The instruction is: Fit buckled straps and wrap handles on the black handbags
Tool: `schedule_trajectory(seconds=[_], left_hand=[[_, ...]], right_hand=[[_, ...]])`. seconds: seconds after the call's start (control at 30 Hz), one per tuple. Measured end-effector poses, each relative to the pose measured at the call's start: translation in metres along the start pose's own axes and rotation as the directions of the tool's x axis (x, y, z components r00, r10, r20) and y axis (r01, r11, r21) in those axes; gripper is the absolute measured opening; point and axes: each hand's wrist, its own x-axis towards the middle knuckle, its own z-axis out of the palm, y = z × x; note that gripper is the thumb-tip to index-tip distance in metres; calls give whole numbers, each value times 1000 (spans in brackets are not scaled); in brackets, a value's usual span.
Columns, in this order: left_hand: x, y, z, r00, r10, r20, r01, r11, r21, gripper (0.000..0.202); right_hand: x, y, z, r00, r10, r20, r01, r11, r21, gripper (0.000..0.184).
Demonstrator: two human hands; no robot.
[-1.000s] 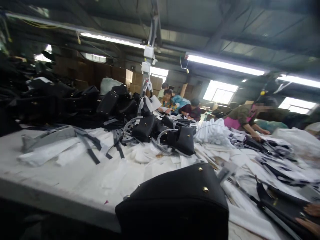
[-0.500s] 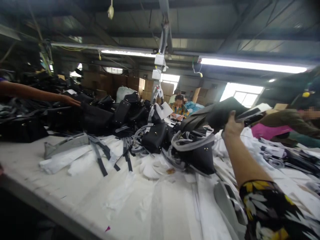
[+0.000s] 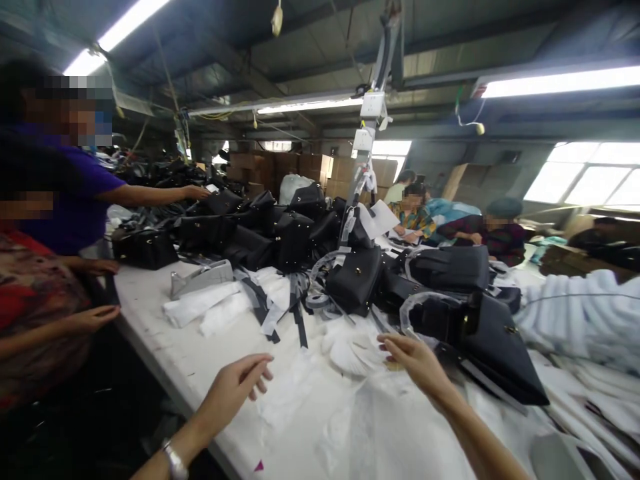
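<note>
My left hand (image 3: 235, 388) hovers over the white table (image 3: 165, 340) near its front edge, fingers loosely apart, holding nothing. My right hand (image 3: 414, 357) reaches forward with its fingers stretched out over white paper wrapping (image 3: 357, 353). It is empty and stops just short of a black handbag (image 3: 493, 347) lying tilted to its right. Another black handbag (image 3: 356, 280) stands behind the wrapping, with plastic-wrapped straps around it.
A heap of black handbags (image 3: 260, 223) fills the far side of the table, with dark straps (image 3: 295, 310) and folded white sheets (image 3: 200, 303) in front. Two people stand at the left edge, one reaching to the heap (image 3: 150, 195). Others work at the back (image 3: 415, 213). White padding (image 3: 585, 313) lies right.
The black bag my right hand held up is out of it, and the hand has come down over the paper. My left hand has come into view. The view has turned left.
</note>
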Motion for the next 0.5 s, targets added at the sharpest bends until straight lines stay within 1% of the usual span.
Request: schedule_trajectory(seconds=[0.07, 0.1, 0.17, 0.23, 0.3, 0.37, 0.43, 0.5], left_hand=[[44, 14, 22, 999, 15, 50, -9, 993, -116, 43], [66, 19, 35, 997, 11, 71, 0, 989, -145, 40], [110, 23, 62, 994, -13, 113, 33, 984, -174, 33], [151, 25, 90, 990, -44, 136, 68, 983, -171, 27], [190, 25, 116, 990, -70, 120, 87, 986, -146, 27], [227, 26, 136, 995, -74, 70, 80, 992, -96, 30], [262, 29, 151, 998, -54, 17, 54, 998, -23, 33], [295, 34, 163, 1000, -17, -17, 18, 998, 67, 32]], right_hand=[[-2, 8, 27, 1000, -19, -2, 19, 999, 36, 50], [-1, 12, 37, 999, -26, -20, 27, 998, 62, 51], [1, 24, 53, 997, -35, -75, 44, 992, 119, 53], [3, 40, 64, 991, -46, -128, 67, 984, 163, 52], [2, 58, 71, 981, -66, -183, 99, 979, 179, 47], [-2, 78, 77, 964, -88, -252, 131, 978, 161, 41], [-8, 98, 81, 949, -89, -303, 136, 981, 138, 37], [-12, 117, 84, 949, -67, -308, 113, 985, 133, 37]])
